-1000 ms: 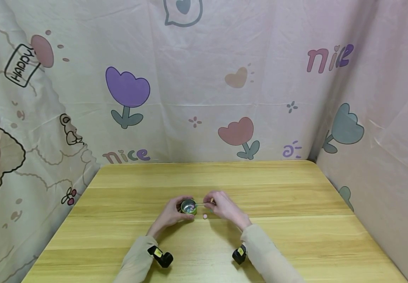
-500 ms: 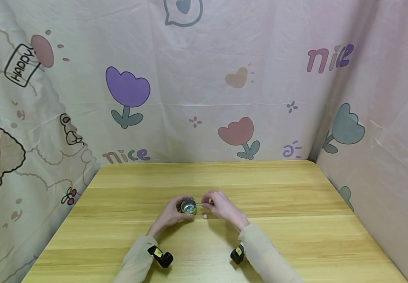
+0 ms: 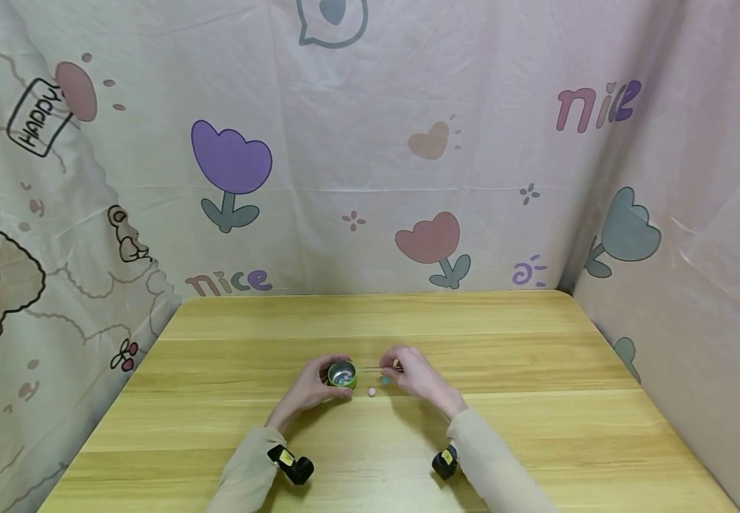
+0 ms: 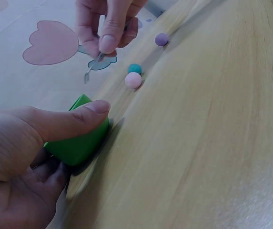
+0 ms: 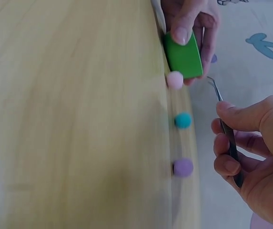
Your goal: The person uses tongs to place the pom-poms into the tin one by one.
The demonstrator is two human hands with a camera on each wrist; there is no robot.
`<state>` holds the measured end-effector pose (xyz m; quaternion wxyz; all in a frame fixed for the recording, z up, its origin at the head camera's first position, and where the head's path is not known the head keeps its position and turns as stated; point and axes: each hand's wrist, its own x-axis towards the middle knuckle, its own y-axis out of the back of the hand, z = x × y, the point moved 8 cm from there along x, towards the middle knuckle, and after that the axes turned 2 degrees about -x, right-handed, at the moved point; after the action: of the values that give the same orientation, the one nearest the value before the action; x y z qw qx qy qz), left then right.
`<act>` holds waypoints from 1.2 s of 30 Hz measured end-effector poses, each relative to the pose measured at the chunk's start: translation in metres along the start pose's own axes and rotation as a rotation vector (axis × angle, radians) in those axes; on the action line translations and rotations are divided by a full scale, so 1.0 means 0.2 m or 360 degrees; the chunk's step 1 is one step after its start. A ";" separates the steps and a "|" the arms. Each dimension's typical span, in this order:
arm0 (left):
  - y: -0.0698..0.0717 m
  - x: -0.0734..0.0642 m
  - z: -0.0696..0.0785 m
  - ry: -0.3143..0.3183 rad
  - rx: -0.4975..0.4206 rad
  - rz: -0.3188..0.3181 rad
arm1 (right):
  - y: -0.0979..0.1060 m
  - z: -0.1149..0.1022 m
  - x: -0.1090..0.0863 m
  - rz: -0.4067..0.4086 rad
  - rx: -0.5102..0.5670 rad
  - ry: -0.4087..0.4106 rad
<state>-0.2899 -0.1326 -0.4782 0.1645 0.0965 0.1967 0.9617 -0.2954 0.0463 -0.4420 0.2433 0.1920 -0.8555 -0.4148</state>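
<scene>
My left hand grips a small round green tin, thumb on the near side and fingers round the far side. Several small balls, some pinkish, lie inside the tin. Between thumb and fingers of my right hand is a pair of dark tweezers with bent tips. These tips point toward the tin, a little apart from it, with nothing visible between them. On the table beside the tin lie a pink ball, a teal ball and a purple ball in a row; the right hand hides the purple one in the head view.
The wooden table reaches back to a printed cloth, which also hangs at both sides. A black camera is strapped to each wrist, over beige sleeves.
My right hand shifted slightly left, then moved right, drawing the tweezers' tips away from the tin. The teal ball now shows more fully in the head view. My left hand stayed still.
</scene>
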 end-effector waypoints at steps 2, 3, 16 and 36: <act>0.00 0.00 0.00 0.0003 0.0009 0.0003 | 0.01 0.02 -0.02 0.0003 -0.0015 -0.0008; 0.00 0.00 0.00 0.0002 0.0012 0.0002 | 0.01 0.03 -0.02 -0.0002 -0.0003 -0.0018; 0.00 0.00 0.01 -0.0011 -0.0002 -0.0009 | 0.09 0.15 -0.13 0.0003 0.0005 -0.0096; 0.00 -0.01 0.02 -0.0006 0.0029 0.0004 | 0.16 0.27 -0.25 -0.0153 0.0040 -0.0073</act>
<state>-0.2878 -0.1317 -0.4753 0.1628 0.1001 0.2050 0.9599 -0.2906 0.1256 -0.4577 0.2011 0.2263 -0.8558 -0.4194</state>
